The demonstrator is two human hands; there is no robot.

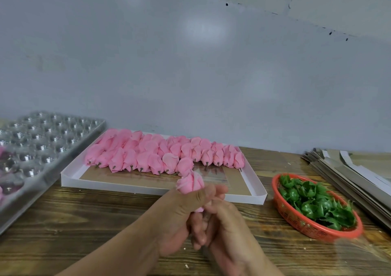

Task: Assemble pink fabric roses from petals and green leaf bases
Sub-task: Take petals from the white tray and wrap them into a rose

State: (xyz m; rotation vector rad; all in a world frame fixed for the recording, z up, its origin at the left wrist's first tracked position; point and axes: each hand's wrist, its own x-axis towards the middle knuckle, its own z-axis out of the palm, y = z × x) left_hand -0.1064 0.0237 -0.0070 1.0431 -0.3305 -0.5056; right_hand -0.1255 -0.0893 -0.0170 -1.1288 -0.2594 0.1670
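Far left on the wooden table sits a clear plastic blister tray, its rows of round cups glinting; a few cups at the near left edge look to hold something pink or purple, though it is too blurred to say what. Just beside it, angled a little, lies a shallow white box with a brown cardboard floor. Rows of pink rose heads fill its far half, lying on their sides with short dark stems pointing toward the near edge and the blooms toward the wall.

In front of the box, the two hands meet over the table. The left hand has its fingers curled round the base of a pink rose bud, which is held above the near rim of the box. The bud's long axis runs nearly upright, leaning slightly toward the box, petals on top and the base down inside the fist; a bit of pink shows again lower down between the two hands. The right hand presses in against the left with its fingers bent around the lower part of the same piece, though its fingertips are smeared by motion, so I cannot tell exactly what they pinch.

To the right stands an oval red plastic basket heaped with green leaf bases. Beyond it, at the table's right edge, is a stack of flat grey cardboard sheets.
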